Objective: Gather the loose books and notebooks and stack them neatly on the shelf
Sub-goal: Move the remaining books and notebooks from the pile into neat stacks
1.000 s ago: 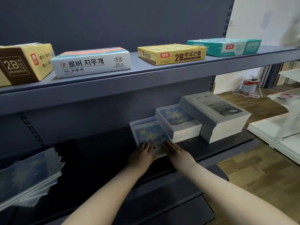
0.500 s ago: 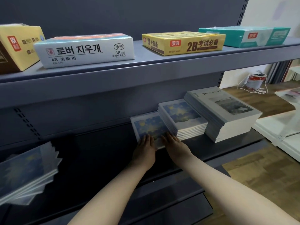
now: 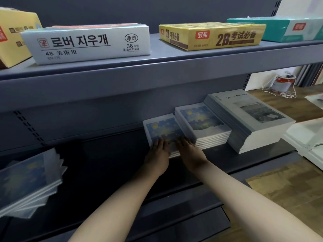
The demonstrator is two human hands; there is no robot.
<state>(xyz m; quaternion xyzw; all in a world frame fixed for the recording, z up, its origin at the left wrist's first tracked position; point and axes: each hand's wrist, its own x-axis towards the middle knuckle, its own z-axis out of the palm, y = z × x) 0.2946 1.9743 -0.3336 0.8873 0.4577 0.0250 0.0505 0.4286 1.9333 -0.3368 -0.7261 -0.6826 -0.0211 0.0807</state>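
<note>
Resting flat on the near end of a low stack of starry-cover notebooks (image 3: 161, 129), the left hand (image 3: 158, 151) and the right hand (image 3: 189, 151) lie side by side. Their fingers are stretched out and close together, pressing on the top cover and curled round nothing. The fingertips blur into the cover print, and the thumbs are hard to make out.

This stack sits on the lower shelf (image 3: 262, 165), with its right edge touching a taller stack of the same notebooks (image 3: 202, 122). Right of that, and touching it, stands a higher stack of grey notebooks (image 3: 250, 119); only part of the cover title is legible.

Far to the left on the same shelf lies a fanned, uneven pile of notebooks (image 3: 29, 180). It is blurred, cut off by the frame's left edge, and well apart from the hands. The shelf surface between them is in deep shadow.

On the upper shelf (image 3: 157, 70) stands a white eraser box (image 3: 87, 42). To its right are a yellow 2B box (image 3: 209, 36) and a teal box (image 3: 288, 28) running out of frame on the right. A yellow-and-brown box (image 3: 14, 35) is cut off on the left.

Beyond the shelving, a red-and-white can (image 3: 283, 83) with a loop of cord stands on the wooden floor (image 3: 288, 186).
</note>
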